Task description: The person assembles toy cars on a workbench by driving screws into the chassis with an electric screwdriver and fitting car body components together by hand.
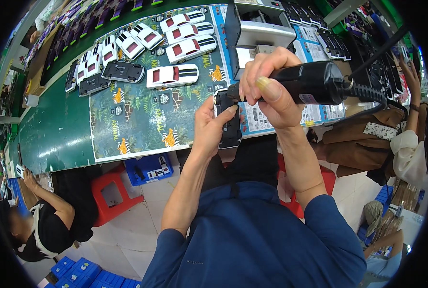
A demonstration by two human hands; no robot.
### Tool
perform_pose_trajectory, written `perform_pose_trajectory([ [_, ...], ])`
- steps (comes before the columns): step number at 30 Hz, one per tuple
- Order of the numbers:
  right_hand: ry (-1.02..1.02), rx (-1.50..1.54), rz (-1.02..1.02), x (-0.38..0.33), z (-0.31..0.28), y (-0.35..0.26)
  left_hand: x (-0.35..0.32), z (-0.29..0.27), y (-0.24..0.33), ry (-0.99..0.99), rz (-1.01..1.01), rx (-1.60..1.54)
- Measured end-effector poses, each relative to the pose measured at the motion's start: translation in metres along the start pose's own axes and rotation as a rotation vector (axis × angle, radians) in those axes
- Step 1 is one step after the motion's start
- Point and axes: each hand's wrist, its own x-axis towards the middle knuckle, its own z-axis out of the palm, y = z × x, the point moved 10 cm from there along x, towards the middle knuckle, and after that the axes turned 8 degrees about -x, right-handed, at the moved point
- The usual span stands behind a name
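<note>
My left hand (208, 126) grips a toy car (231, 130) at the table's front edge, its black underside turned up. The fingers lie along one side and the thumb presses on the underside. In my right hand (276, 91) is a black electric screwdriver (315, 82), held almost level with its tip end over the far end of the car. My fingers hide the tip itself. Beyond my left hand a white toy car (172, 76) with a red interior and black stripes stands on its wheels. Nearby, a toy car (122, 71) lies with its dark underside up.
A metal box-shaped device (267, 36) stands just beyond my right hand. Several white cars (191, 49) crowd the far left of the printed sheet (151, 115). Dark car bases (333, 45) sit at the right. The screwdriver's cord (367, 93) trails right. Co-workers sit on both sides.
</note>
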Motion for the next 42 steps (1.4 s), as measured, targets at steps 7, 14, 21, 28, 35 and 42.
perform_pose_trajectory([
  [7,-0.01,0.051,-0.198,0.029,-0.052,-0.062,-0.005,-0.019,0.001,0.112,0.006,-0.349],
  [14,0.167,-0.3,-0.19,0.04,-0.077,-0.045,-0.009,-0.021,0.004,0.047,0.023,-0.212],
  [21,0.141,-0.55,-0.173,0.053,-0.063,-0.038,-0.006,-0.026,-0.003,0.11,-0.021,-0.36],
  [28,0.112,-0.007,0.214,0.011,-0.069,-0.006,-0.004,-0.022,-0.001,0.114,-0.04,-0.494],
  [35,-0.126,0.235,0.059,-0.017,-0.002,-0.033,-0.001,-0.031,0.013,0.143,0.054,-0.4],
  [42,-0.033,0.253,0.144,-0.017,0.009,-0.021,0.005,-0.017,0.018,0.124,0.025,-0.439],
])
